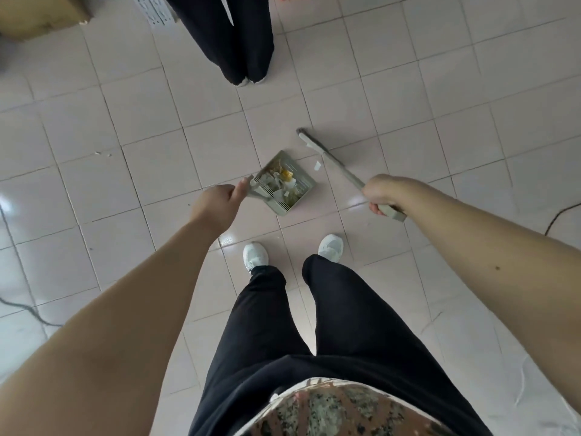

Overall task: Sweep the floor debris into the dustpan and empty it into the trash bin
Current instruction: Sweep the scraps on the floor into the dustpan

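A grey-green dustpan (303,179) rests on the tiled floor in front of my feet, holding white paper scraps and a yellow piece. My left hand (220,204) grips its upright handle at the pan's left side. My right hand (382,193) is closed around the grey broom handle (342,173). The broom head (309,140) lies on the floor just beyond the pan's open right edge. Two small white paper scraps (317,165) lie between the broom and the pan. No trash bin is in view.
Another person's dark-trousered legs (239,42) stand on the tiles straight ahead. A cardboard box (41,14) and a white perforated crate (154,9) sit at the far left. Small white crumbs (102,153) lie left of the pan. Dark cables (558,217) cross the floor at both sides.
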